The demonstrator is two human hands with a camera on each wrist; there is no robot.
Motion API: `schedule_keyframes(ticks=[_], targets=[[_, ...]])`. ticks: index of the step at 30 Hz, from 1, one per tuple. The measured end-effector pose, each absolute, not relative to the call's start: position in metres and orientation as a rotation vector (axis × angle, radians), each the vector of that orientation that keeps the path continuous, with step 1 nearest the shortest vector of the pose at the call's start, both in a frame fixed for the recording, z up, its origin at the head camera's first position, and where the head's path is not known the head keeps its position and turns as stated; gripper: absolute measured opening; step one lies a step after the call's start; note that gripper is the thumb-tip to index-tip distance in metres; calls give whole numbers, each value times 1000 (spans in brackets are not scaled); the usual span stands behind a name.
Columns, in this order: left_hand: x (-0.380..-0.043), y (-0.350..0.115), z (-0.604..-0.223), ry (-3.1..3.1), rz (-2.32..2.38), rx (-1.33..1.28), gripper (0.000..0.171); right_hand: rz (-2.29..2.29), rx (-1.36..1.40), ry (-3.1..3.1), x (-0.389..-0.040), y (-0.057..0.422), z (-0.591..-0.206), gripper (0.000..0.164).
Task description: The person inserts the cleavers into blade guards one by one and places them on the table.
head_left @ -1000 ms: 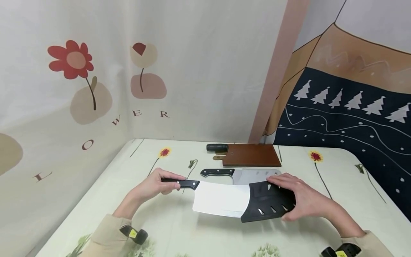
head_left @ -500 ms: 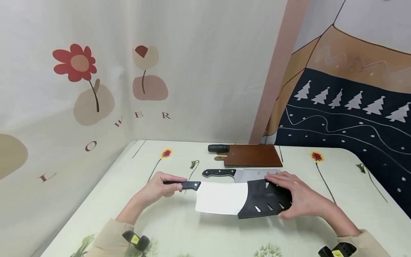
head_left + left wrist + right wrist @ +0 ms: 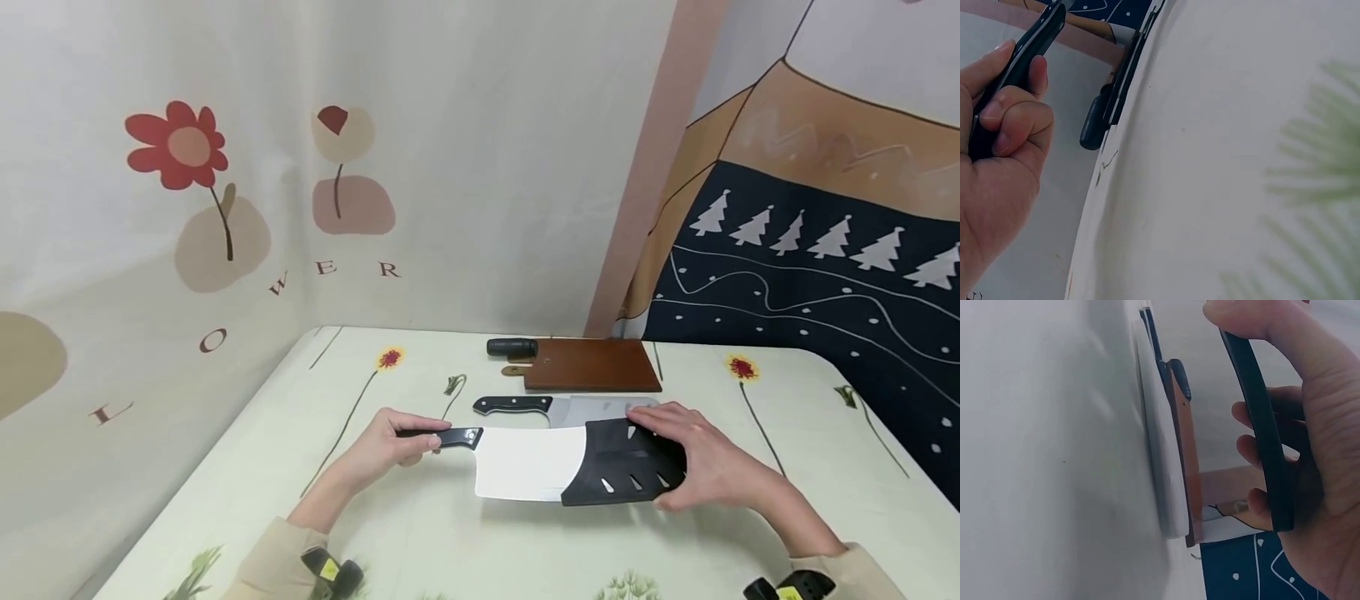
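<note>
My left hand (image 3: 390,446) pinches the black riveted handle of a cleaver (image 3: 521,465) between thumb and fingers. The handle also shows in the left wrist view, with fingers curled round it. A black slotted blade sheath (image 3: 622,467) covers the right part of the cleaver's broad blade, leaving the part nearest the handle bare. My right hand (image 3: 708,458) grips the sheath's outer end, thumb at the lower edge and fingers over the top. The right wrist view shows the sheath (image 3: 1263,425) edge-on in that grip. Cleaver and sheath are held up above the table.
Just behind the held cleaver lies a second cleaver (image 3: 513,404), its handle to the left. Farther back is a flat brown board-like piece (image 3: 592,364) with a small tab, and a black handle (image 3: 512,347) at its left. A flower-printed cloth (image 3: 420,533) covers the table.
My left hand has moved right with the cleaver, pushing its blade deeper into the sheath, so less bare blade shows. The right hand keeps its grip, nearly in place.
</note>
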State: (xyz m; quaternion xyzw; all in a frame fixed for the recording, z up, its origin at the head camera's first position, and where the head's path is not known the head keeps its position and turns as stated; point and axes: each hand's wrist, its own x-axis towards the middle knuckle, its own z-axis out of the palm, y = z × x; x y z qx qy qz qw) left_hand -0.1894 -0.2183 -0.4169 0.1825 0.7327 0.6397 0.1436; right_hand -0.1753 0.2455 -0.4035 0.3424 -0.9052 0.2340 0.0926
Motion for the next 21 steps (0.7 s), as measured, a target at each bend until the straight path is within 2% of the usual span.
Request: schedule_keyframes(ticks=[21], targets=[[-196, -206, -416, 2140, 1813, 492, 33, 688, 1012, -2660, -181, 257, -407, 103]])
